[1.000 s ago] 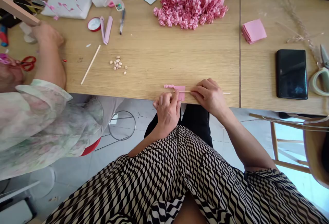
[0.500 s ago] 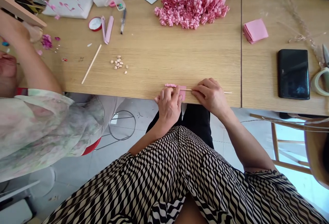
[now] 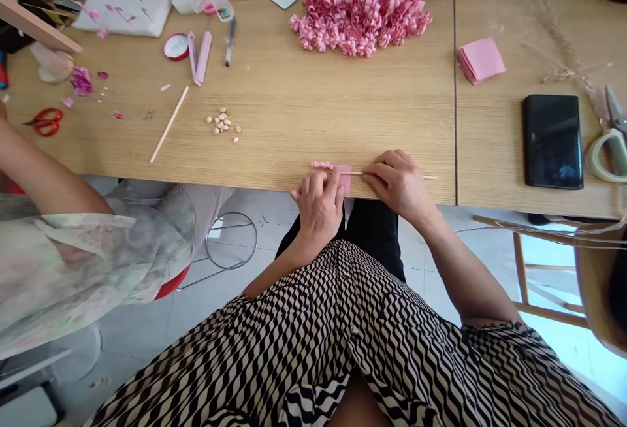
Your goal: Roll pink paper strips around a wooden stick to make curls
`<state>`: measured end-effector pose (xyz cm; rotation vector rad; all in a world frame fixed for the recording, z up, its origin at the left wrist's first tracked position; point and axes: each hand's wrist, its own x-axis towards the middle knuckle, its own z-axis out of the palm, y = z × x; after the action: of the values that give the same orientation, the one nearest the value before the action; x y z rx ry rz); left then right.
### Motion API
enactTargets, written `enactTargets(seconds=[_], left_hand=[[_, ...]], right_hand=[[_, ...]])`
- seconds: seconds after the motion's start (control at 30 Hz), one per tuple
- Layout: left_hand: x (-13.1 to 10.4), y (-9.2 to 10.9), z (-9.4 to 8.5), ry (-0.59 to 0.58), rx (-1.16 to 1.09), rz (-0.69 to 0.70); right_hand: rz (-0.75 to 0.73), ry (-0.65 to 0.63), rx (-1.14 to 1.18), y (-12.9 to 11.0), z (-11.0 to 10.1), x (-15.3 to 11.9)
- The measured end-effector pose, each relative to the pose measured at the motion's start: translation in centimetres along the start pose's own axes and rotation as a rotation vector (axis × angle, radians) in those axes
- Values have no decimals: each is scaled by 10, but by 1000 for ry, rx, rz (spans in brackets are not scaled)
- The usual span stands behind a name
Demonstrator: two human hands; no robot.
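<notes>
At the table's front edge a small pink paper piece (image 3: 345,184) lies flat, with a row of pink curls (image 3: 322,164) along its far left side. My left hand (image 3: 319,204) has its fingers bent over the paper, fingertips pressing on it; part of the paper is hidden beneath them. A thin wooden stick (image 3: 356,173) lies across the paper, running sideways. The fingers and thumb of my right hand (image 3: 396,182) pinch this stick just right of the paper, and its far end pokes out beyond the hand.
Beyond lie a pile of curled pink paper (image 3: 362,9), a stack of pink squares (image 3: 481,60), a black device (image 3: 553,141) and scissors (image 3: 612,133). Leftward are small beige beads (image 3: 221,121), a loose stick (image 3: 169,125) and red-handled scissors (image 3: 46,121). A co-worker's arm (image 3: 49,166) is at left.
The co-worker's arm has drawn back leftward, uncovering the red-handled scissors. The view has shifted slightly. My hands keep almost the same pose on the paper and stick.
</notes>
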<state>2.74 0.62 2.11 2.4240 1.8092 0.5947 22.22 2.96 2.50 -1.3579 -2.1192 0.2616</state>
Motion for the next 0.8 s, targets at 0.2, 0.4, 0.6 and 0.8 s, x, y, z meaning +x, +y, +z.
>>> enactTargets(seconds=[0.2, 0.4, 0.6, 0.8], left_hand=[[1, -1, 2, 22, -4, 13], [-1, -1, 3, 24, -7, 15], [-2, -2, 3, 32, 6, 16], [-1, -1, 3, 49, 15, 25]], right_hand=[[6, -9, 10, 0, 0, -1], [8, -7, 13, 1, 1, -1], [5, -2, 2, -1, 0, 0], [13, -12, 7, 0, 0, 0]])
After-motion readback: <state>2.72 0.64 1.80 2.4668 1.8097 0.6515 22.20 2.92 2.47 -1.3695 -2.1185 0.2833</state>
